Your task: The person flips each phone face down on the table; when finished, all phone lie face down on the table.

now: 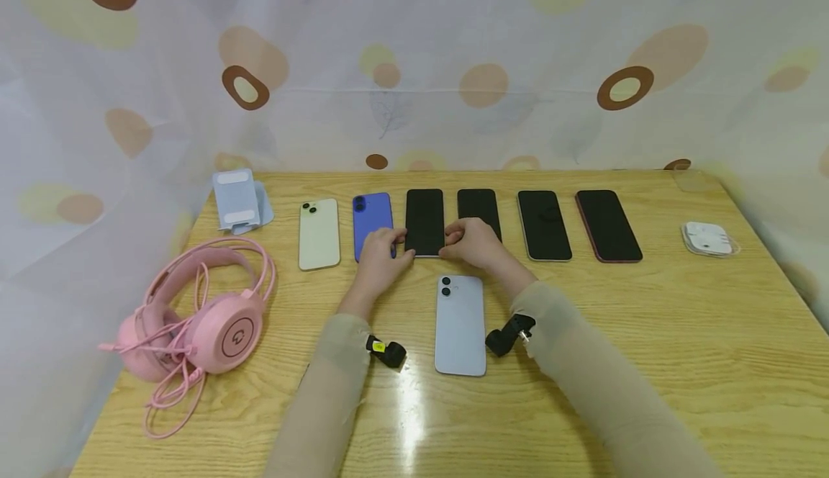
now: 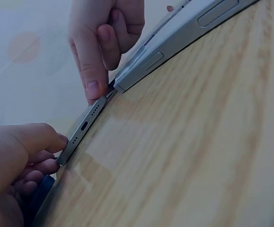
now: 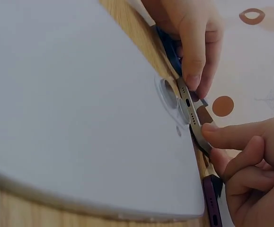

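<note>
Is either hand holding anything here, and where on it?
Both hands pinch the black phone third from the left in the row: left hand and right hand on its near bottom corners, fingertips at the port edge.

Between my hands: black-faced phone. Nearer me, pale blue phone. Left of them: violet-blue phone, cream phone, pink headset. Surface yellow woodgrain.
</note>
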{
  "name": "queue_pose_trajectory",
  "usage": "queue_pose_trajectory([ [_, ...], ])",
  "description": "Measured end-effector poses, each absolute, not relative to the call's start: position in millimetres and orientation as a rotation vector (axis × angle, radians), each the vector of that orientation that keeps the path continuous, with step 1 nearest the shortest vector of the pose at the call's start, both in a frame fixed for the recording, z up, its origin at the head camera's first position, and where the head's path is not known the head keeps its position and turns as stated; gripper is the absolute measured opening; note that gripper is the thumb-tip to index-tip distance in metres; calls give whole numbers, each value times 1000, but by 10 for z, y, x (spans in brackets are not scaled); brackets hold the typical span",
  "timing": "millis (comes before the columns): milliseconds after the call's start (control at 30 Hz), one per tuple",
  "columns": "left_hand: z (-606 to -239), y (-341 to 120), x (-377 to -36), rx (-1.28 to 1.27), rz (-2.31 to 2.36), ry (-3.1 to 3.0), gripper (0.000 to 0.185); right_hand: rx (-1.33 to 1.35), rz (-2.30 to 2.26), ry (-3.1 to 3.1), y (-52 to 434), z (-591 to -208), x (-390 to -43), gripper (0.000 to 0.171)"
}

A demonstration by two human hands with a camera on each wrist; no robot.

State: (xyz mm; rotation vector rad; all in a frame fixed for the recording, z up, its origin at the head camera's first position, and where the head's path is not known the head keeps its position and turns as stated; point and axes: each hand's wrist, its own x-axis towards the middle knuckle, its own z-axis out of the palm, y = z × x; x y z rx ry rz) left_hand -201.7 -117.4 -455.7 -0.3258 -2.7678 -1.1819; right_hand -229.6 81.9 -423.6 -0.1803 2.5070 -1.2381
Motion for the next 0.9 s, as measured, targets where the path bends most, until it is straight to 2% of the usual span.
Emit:
queue_pose_trajectory([
  [333,-4548,-1182,-2010,-340,-1183,-2773,38,-38,-1599,2246,886,-4270,-2321,47],
  [733,-4564,-1196,-2017,-349,-1261,-2707,31,-274,-1701,2254,761,-4133,-2277,47],
  [900,-4536,-1194,-2003,-312,-1385,-2650,27,-283,-1694,2284,642,-4126,-2279,46],
])
